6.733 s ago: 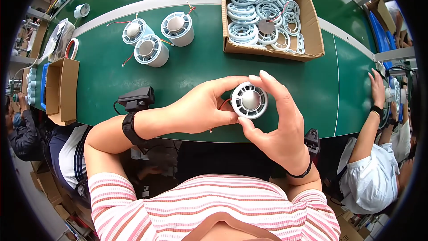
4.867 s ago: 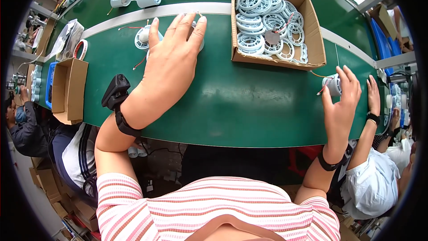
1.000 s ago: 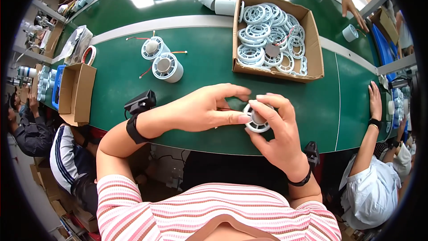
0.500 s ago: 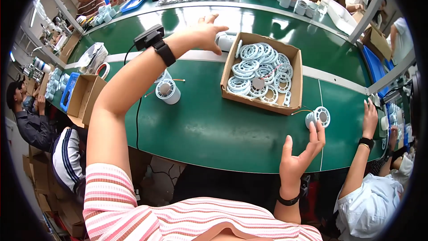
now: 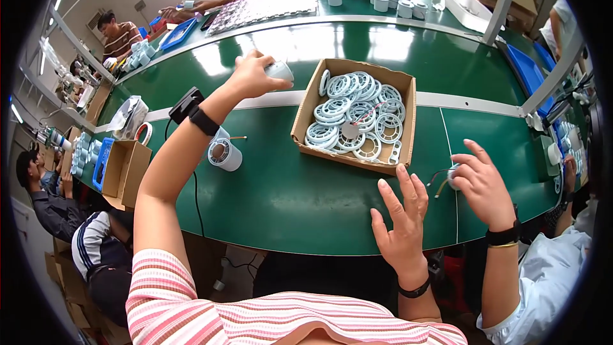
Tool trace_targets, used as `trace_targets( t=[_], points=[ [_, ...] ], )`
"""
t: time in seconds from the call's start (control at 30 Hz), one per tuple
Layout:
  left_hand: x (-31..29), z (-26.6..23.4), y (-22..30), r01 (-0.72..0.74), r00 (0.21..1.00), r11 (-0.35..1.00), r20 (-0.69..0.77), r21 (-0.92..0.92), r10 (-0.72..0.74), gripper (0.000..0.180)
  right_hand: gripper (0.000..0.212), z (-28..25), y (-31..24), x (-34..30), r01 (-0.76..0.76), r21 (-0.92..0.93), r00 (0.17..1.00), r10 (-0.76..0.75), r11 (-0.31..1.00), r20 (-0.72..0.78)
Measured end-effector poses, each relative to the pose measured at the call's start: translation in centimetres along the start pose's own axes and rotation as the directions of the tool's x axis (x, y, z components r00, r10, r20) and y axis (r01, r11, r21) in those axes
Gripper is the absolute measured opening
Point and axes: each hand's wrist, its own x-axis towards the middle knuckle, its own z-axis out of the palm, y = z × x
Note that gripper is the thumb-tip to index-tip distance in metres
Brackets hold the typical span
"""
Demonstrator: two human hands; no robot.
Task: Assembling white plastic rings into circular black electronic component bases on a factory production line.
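My left hand (image 5: 254,76) is stretched out to the far side of the green table, its fingers round a pale blue plastic cup (image 5: 280,74). My right hand (image 5: 401,222) hangs with fingers spread and nothing in it, just in front of a cardboard box (image 5: 302,137) full of pale blue slotted rings (image 5: 332,110). Among those rings lies a round grey disc (image 5: 350,130) with thin wires. Below my left forearm stand two cups close together; the nearer cup (image 5: 226,156) shows a round insert, and a wire sticks out beside them.
From the right, a co-worker's hand (image 5: 484,185) covers a small pale part (image 5: 452,177) with wires. An empty-looking carton (image 5: 128,169) sits at the left beside a tape roll (image 5: 143,133). A metal strip (image 5: 440,103) crosses the table. People work opposite.
My left hand has closed on the far cup and shifted left. My right hand has drawn away from the wired part at the right, and the co-worker's hand has come over that part.
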Motion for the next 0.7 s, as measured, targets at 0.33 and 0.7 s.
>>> trace_targets(
  t=[0.33,0.7],
  points=[
    [-7.4,2.6,-1.2,-0.32,0.945,0.923,0.004,-0.216,0.328,0.079,0.071,0.6,-0.2,0.7,-0.098,0.062,0.995,0.098,0.993,0.008],
    [-8.6,0.4,-3.0,-0.398,0.914,0.916,0.068,-0.049,0.401,0.064,0.062,0.8,-0.5,0.7,-0.095,0.013,0.995,0.095,0.995,0.019]
  ],
)
